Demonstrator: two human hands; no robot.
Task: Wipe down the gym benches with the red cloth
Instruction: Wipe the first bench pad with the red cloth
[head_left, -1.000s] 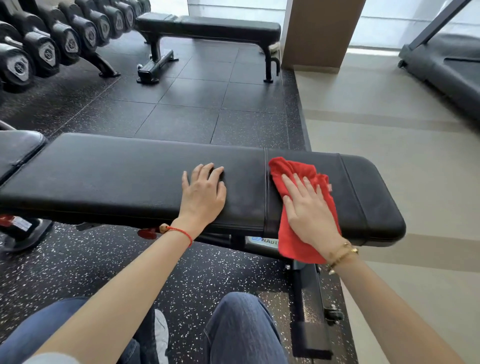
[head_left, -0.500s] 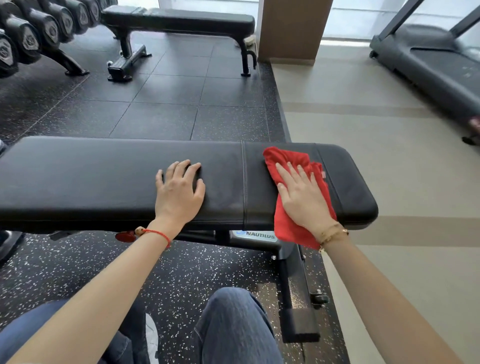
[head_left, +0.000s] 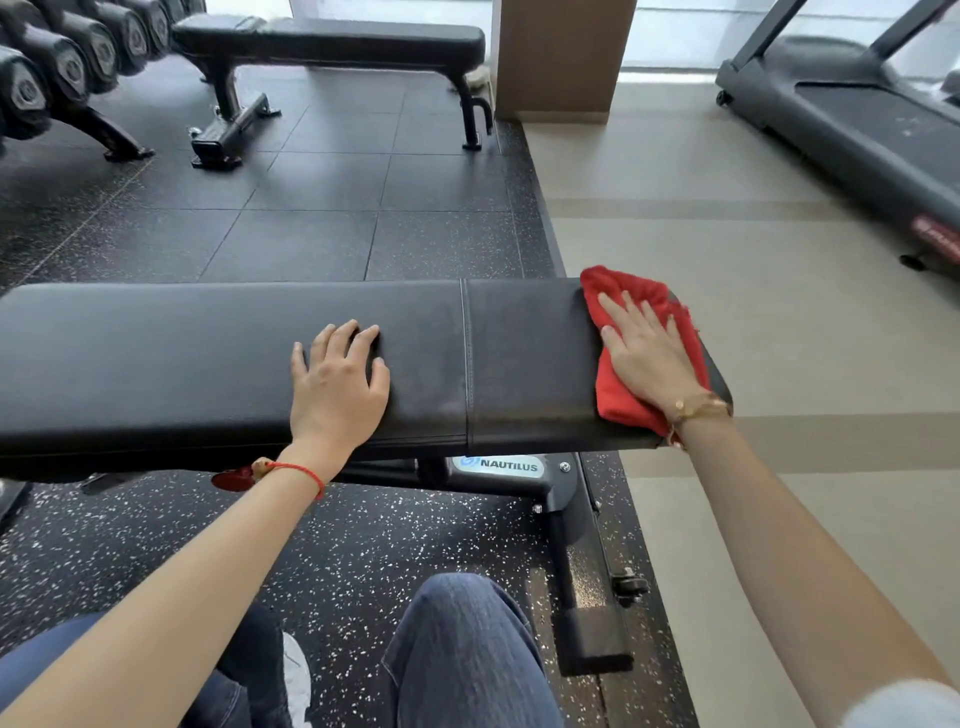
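Red cloth (head_left: 644, 358) sits at the desk's (head_left: 208, 358) right end under my flat right hand (head_left: 647, 353); left hand (head_left: 335, 384) rests flat, bracing. One hard push could slide it off.

Worktop (head_left: 208, 364) runs off the left edge, its right end covered by the red cloth (head_left: 618, 395). Right hand (head_left: 649, 358) hides most of the cloth. Dumbbells (head_left: 67, 62) and treadmill (head_left: 857, 119) cut by the frame; treadmill's red label too blurred to read.
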